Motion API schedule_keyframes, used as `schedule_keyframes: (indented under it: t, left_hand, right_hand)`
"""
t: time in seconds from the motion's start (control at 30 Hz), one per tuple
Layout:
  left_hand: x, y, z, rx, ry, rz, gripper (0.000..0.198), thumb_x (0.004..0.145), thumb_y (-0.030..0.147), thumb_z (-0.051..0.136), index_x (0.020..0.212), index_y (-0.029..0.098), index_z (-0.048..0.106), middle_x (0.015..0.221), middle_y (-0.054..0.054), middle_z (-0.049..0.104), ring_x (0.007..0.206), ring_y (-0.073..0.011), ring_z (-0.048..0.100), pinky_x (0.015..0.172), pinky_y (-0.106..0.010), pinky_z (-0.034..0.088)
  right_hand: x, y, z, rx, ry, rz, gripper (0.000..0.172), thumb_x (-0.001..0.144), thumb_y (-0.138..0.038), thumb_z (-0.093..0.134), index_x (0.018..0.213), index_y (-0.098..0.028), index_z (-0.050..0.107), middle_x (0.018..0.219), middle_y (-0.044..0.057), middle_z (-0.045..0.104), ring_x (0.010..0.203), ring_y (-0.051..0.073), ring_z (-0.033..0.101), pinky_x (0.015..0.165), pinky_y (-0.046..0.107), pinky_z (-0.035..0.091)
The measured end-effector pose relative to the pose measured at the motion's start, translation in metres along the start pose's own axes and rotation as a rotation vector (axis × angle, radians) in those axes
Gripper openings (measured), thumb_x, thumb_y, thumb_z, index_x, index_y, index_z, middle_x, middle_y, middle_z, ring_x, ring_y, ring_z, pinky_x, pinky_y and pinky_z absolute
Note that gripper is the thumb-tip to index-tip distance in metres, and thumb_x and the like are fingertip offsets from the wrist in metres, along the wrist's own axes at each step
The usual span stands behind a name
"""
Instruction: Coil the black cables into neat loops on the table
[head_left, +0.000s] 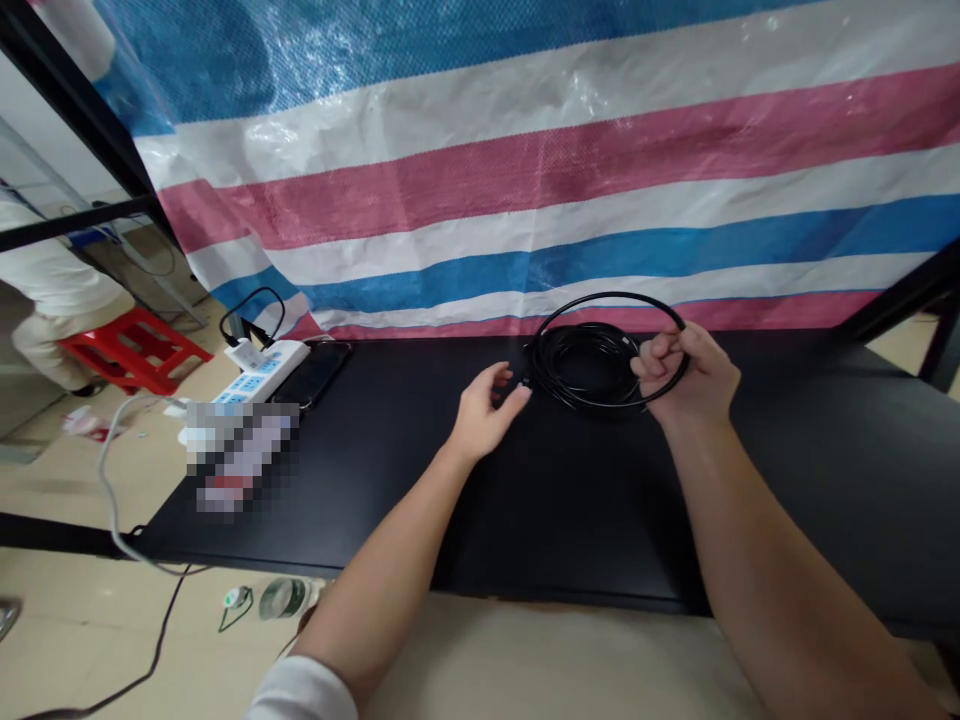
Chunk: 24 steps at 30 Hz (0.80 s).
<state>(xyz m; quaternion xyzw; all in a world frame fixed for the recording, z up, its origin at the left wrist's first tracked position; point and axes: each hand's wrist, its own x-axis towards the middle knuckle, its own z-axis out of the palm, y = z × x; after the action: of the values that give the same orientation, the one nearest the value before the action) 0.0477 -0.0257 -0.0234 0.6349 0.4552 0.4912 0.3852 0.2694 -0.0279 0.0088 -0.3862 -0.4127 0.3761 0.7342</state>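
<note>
A black cable (577, 398) lies coiled in several loops on the black tabletop, towards its back edge. One loop rises off the coil, and my right hand (694, 375) is closed around its right side. Left of the coil is my left hand (484, 410), its thumb and fingers apart with nothing gripped between them. The thumb tip comes close to a small dark cable end with a bit of metal; whether it touches is unclear.
At the table's left are a white power strip (274, 370) with plugs, a dark phone (319, 372) and a pixelated item. A striped plastic sheet (525, 200) hangs behind the table (570, 520). A seated person (56, 280) and red stool (139, 350) are beyond, left.
</note>
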Motion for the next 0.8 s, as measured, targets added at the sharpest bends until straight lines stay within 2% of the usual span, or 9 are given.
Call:
schedule_keyframes:
  t: [0.07,0.13,0.23,0.37,0.43,0.53,0.67,0.73,0.8]
  left_hand:
    - [-0.004,0.0,0.01,-0.036,-0.055,0.021,0.05,0.067,0.03,0.072,0.113,0.017,0.059,0.11,-0.014,0.067,0.098,-0.026,0.062,0.08,-0.038,0.051]
    - [-0.005,0.0,0.016,-0.048,-0.074,0.025,0.047,0.068,0.027,0.071,0.113,0.018,0.058,0.106,-0.013,0.068,0.094,-0.0246,0.063,0.077,-0.036,0.051]
    - [-0.003,0.0,0.016,-0.078,-0.049,-0.002,0.011,0.079,0.024,0.058,0.089,0.02,0.061,0.076,-0.005,0.067,0.072,-0.0179,0.063,0.068,-0.032,0.049]
    - [0.005,0.003,0.007,-0.218,0.07,-0.09,0.018,0.085,0.035,0.051,0.075,0.02,0.054,0.044,0.007,0.042,0.043,-0.0102,0.048,0.049,-0.025,0.041]
    - [0.009,0.006,-0.001,-0.326,0.128,-0.138,0.025,0.08,0.045,0.056,0.073,0.021,0.051,0.04,0.011,0.031,0.034,-0.0071,0.035,0.039,-0.021,0.031]
    - [0.012,0.013,-0.017,-0.567,0.202,-0.172,0.037,0.071,0.051,0.065,0.063,0.021,0.043,0.041,0.012,0.023,0.031,-0.0044,0.023,0.035,-0.019,0.022]
    - [0.014,0.021,-0.043,-0.817,0.269,-0.222,0.044,0.078,0.052,0.051,0.052,0.022,0.034,0.04,0.01,0.015,0.031,-0.0052,0.016,0.033,-0.02,0.02]
    - [0.015,0.022,-0.055,-0.873,0.325,-0.22,0.045,0.081,0.051,0.047,0.05,0.022,0.031,0.04,0.009,0.014,0.031,-0.0059,0.015,0.033,-0.021,0.02]
    - [0.016,0.019,-0.066,-0.91,0.384,-0.207,0.047,0.081,0.051,0.046,0.049,0.021,0.029,0.04,0.009,0.013,0.032,-0.0061,0.015,0.034,-0.021,0.021]
  right_hand:
    - [-0.003,0.002,0.003,-0.043,-0.05,0.037,0.019,0.064,-0.044,0.06,0.062,-0.026,0.054,0.054,-0.003,0.046,0.046,0.012,0.04,0.043,0.027,0.031]
    - [-0.006,0.005,0.005,-0.105,-0.115,0.093,0.023,0.062,-0.049,0.058,0.061,-0.026,0.054,0.054,-0.001,0.046,0.049,0.015,0.04,0.046,0.03,0.033]
    - [-0.009,0.007,0.006,-0.147,-0.208,0.152,0.029,0.061,-0.056,0.054,0.061,-0.027,0.056,0.055,0.001,0.048,0.052,0.017,0.04,0.049,0.034,0.034]
    - [-0.009,0.004,0.005,-0.155,-0.181,0.169,0.039,0.064,-0.063,0.042,0.067,-0.027,0.058,0.063,0.004,0.054,0.055,0.018,0.045,0.049,0.034,0.036]
    - [-0.006,0.002,0.0,-0.181,-0.117,0.137,0.042,0.067,-0.064,0.037,0.069,-0.027,0.056,0.066,0.005,0.054,0.057,0.019,0.047,0.047,0.032,0.036]
    - [0.002,0.005,-0.009,-0.188,0.001,0.057,0.032,0.068,-0.058,0.042,0.066,-0.027,0.051,0.063,0.003,0.051,0.056,0.018,0.048,0.043,0.029,0.033]
    - [0.013,0.018,-0.016,-0.241,0.306,-0.01,0.015,0.061,-0.039,0.053,0.058,-0.026,0.048,0.05,-0.003,0.043,0.042,0.013,0.038,0.037,0.025,0.026]
    - [0.017,0.024,-0.017,-0.334,0.484,-0.022,0.007,0.059,-0.031,0.053,0.057,-0.024,0.05,0.047,-0.005,0.044,0.041,0.012,0.038,0.039,0.025,0.031]
    - [0.019,0.029,-0.019,-0.439,0.578,0.0,0.002,0.056,-0.023,0.053,0.058,-0.023,0.054,0.049,-0.005,0.048,0.046,0.013,0.046,0.047,0.027,0.04]
